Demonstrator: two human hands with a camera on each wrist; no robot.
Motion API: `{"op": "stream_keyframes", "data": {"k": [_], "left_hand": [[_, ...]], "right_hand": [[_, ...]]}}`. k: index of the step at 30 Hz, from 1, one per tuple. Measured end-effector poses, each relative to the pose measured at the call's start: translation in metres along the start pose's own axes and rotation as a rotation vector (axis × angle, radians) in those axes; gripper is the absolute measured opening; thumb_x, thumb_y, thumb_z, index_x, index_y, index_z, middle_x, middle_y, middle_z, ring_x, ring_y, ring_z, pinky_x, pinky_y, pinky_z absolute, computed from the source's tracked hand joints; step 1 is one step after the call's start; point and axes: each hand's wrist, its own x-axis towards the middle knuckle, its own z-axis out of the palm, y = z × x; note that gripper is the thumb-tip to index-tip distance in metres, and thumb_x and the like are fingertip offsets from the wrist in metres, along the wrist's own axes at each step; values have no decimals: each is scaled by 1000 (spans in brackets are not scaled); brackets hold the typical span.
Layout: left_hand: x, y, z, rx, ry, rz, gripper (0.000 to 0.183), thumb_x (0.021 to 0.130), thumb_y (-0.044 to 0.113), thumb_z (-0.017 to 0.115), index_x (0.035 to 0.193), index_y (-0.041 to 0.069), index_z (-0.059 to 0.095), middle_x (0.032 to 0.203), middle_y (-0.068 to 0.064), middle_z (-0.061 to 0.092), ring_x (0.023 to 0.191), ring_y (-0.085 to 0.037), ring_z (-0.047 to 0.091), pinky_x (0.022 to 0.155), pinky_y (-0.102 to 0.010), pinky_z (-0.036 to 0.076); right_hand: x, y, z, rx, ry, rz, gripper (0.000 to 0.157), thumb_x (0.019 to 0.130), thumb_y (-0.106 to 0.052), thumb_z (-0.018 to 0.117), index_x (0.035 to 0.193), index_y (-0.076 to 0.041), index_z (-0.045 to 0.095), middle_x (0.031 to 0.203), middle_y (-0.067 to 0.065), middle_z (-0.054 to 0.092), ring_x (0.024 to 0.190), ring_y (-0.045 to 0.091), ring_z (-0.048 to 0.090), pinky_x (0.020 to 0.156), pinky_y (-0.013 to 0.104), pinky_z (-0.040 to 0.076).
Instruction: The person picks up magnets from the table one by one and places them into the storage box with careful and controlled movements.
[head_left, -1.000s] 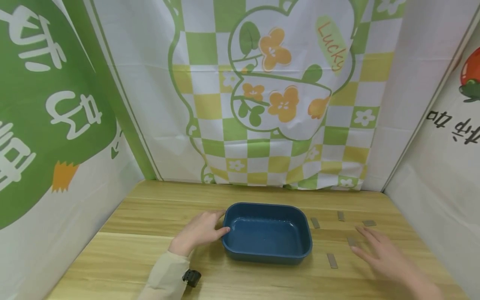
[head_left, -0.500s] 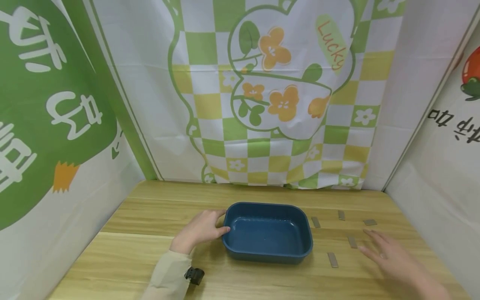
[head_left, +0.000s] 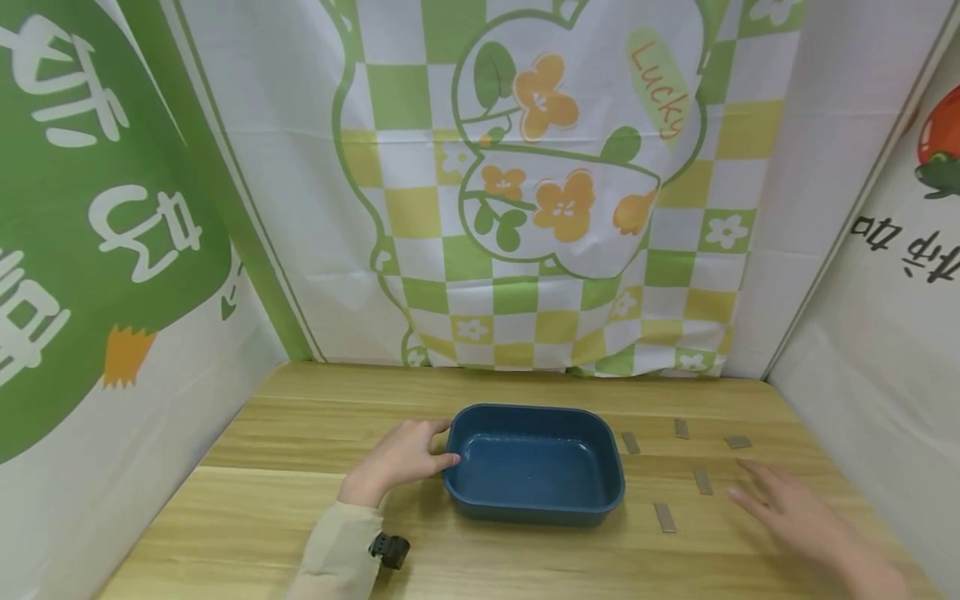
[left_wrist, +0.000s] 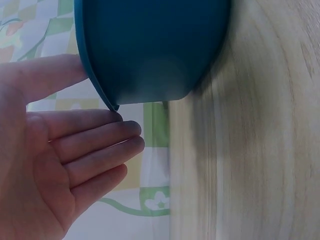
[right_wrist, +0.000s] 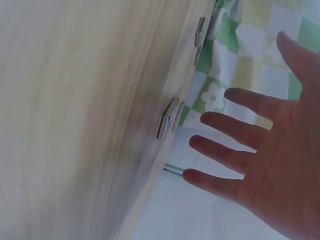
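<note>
A dark blue rectangular container (head_left: 536,508) with rounded corners sits on the wooden table. My left hand (head_left: 401,458) touches its left side, thumb over the rim and index finger at the far left corner. In the left wrist view the fingers of my left hand (left_wrist: 70,145) are straight and the thumb tip is hidden behind the rim. Right of the container lie several small flat grey metal pieces, among them one near the front (head_left: 664,517) and one behind it (head_left: 702,482). My right hand (head_left: 802,517) hovers right of them, fingers spread, holding nothing.
The wooden table (head_left: 262,500) ends at a hanging green, yellow and white checked cloth (head_left: 517,329). Printed sheets form side walls at left (head_left: 255,321) and right (head_left: 862,350). A black device (head_left: 390,550) is strapped at the left sleeve.
My right hand has drawn a little to the right, away from the small metal pieces, uncovering the one near its fingertips. My left hand and the container stay in place.
</note>
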Motion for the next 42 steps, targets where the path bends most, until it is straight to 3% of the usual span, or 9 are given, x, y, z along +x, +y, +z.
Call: {"op": "stream_keyframes", "data": {"k": [12,15,18,22,28,30,34,37,42], "left_hand": [[1,0,0,-7,4,3,60,85,35,70,131,0,55,128,-17,60,111,-32,61,95,-49,49],[1,0,-1,-11,0,9,60,85,34,70,132,-1,54,124,-18,62,87,-21,66,93,-48,50],[1,0,-1,-19,-14,5,61,86,34,69,134,0,52,93,-16,70,54,-11,50,88,-44,52],[1,0,-1,-21,-25,2,62,86,35,68,135,0,51,70,-6,62,42,-8,34,87,-43,52],[1,-1,-1,-13,-18,6,61,86,35,69,133,0,53,109,-16,68,55,-9,51,91,-47,51],[2,-1,-1,-8,-14,6,61,85,35,69,133,1,53,120,-18,64,65,-10,57,91,-47,51],[2,-1,0,-6,-11,8,60,85,35,70,132,0,54,125,-19,61,75,-13,59,93,-48,50],[2,-2,0,-4,-12,6,60,85,35,70,132,0,54,124,-18,62,68,-11,56,92,-48,51],[3,-2,1,-7,-19,2,60,86,35,69,133,1,53,119,-18,65,59,-9,51,91,-48,51]], "right_hand": [[0,14,-3,56,-27,17,59,98,-40,48,134,8,45,130,36,48,115,58,44,88,71,36],[-1,16,-6,69,-47,26,59,99,-40,47,134,7,44,131,36,47,115,59,43,87,71,36],[-2,18,-7,82,-61,38,59,99,-40,47,134,7,44,131,37,46,113,56,47,86,70,38],[-3,22,-8,125,-105,71,60,100,-39,45,136,8,41,130,38,46,94,38,64,84,66,44],[-6,27,-9,155,-98,60,55,100,-33,45,134,10,43,120,34,56,102,47,58,79,63,48],[-6,29,-9,159,-99,62,55,100,-33,46,134,10,43,115,28,62,100,42,61,79,61,49],[-6,33,-9,137,-100,68,55,99,-33,48,134,10,43,104,11,69,90,25,65,81,55,51],[-6,35,-10,124,-117,74,56,99,-34,48,134,9,43,99,2,70,85,10,64,79,45,54],[-8,39,-11,122,-115,71,53,97,-34,52,130,8,48,102,4,70,85,2,62,75,37,55]]}}
